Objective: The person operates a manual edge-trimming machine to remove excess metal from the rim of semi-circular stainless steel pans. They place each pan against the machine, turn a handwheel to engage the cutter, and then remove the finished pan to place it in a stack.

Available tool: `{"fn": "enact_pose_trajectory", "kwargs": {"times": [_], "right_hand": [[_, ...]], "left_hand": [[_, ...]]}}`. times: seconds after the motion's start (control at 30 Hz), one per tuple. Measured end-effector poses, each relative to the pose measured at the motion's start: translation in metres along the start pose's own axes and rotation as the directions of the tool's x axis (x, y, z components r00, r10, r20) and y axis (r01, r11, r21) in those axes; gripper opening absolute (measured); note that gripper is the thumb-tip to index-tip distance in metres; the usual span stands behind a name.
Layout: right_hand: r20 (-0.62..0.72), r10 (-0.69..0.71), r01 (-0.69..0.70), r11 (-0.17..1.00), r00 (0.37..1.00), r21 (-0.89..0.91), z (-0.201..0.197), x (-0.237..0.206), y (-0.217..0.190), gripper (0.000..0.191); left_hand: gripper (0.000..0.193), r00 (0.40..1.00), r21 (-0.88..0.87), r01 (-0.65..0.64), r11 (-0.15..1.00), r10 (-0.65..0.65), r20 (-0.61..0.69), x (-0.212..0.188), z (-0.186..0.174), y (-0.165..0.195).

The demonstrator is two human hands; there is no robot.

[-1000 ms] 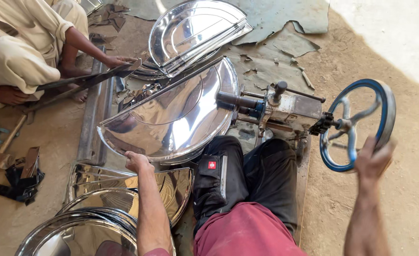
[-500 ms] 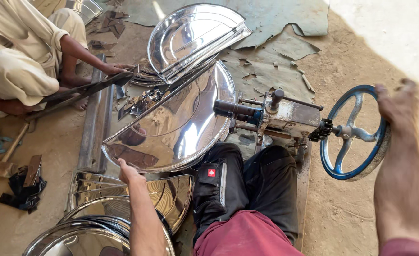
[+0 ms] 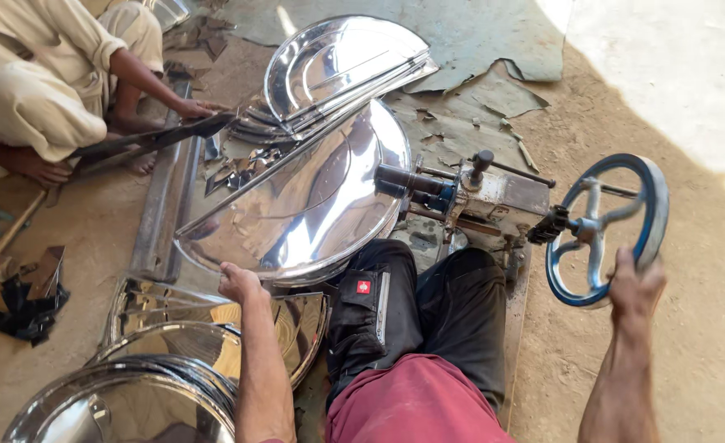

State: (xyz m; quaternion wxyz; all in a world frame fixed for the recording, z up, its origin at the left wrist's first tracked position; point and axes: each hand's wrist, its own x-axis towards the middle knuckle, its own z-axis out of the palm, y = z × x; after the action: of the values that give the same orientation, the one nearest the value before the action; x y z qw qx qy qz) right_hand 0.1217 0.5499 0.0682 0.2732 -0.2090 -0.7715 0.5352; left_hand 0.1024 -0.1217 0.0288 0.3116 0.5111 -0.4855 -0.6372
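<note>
The half-round shiny metal sheet (image 3: 305,201) sits clamped in the small machine (image 3: 494,197) on the ground, left hand (image 3: 238,283) gripping its lower rim, right hand (image 3: 635,283) closed on the blue handwheel (image 3: 604,230). If the left grip slackens during cranking, the sheet may skew or cut fingers

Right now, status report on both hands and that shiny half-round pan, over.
Left hand gripping rim of shiny half-round pan held in hand-crank machine. Right hand on blue crank wheel. Nothing blocking either hand.

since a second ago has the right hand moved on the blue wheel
Yes. The right hand went from the blue wheel's lower rim, over its top, back to the lower rim.
</note>
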Motion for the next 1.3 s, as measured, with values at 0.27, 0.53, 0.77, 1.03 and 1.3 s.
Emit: {"fn": "enact_pose_trajectory", "kwargs": {"times": [0.27,0.53,0.77,1.03,1.3], "right_hand": [[-0.142,-0.12,0.027,0.849,0.983,-0.528,-0.014,0.027,-0.047,0.064],[0.172,0.42,-0.243,0.761,0.891,-0.601,0.041,0.147,-0.129,0.047],[0.197,0.251,-0.169,0.919,0.948,-0.356,0.013,0.103,-0.101,0.026],[-0.014,-0.129,0.127,0.988,0.992,-0.082,0.004,-0.001,-0.01,0.031],[0.053,-0.287,0.257,0.745,0.956,-0.615,0.005,0.09,-0.087,0.069]], "left_hand": [[0.055,0.996,-0.137,0.085,0.987,-0.081,0.03,0.011,-0.001,-0.006],[0.055,0.996,0.166,0.029,0.986,-0.014,-0.091,0.018,-0.002,0.046],[0.061,0.994,0.135,-0.066,0.989,0.077,-0.079,0.012,-0.004,0.035],[0.061,0.997,0.025,-0.016,1.0,0.018,-0.079,0.011,0.001,0.005],[0.062,1.0,-0.034,-0.003,0.999,0.003,0.003,0.054,-0.005,0.057]]}}
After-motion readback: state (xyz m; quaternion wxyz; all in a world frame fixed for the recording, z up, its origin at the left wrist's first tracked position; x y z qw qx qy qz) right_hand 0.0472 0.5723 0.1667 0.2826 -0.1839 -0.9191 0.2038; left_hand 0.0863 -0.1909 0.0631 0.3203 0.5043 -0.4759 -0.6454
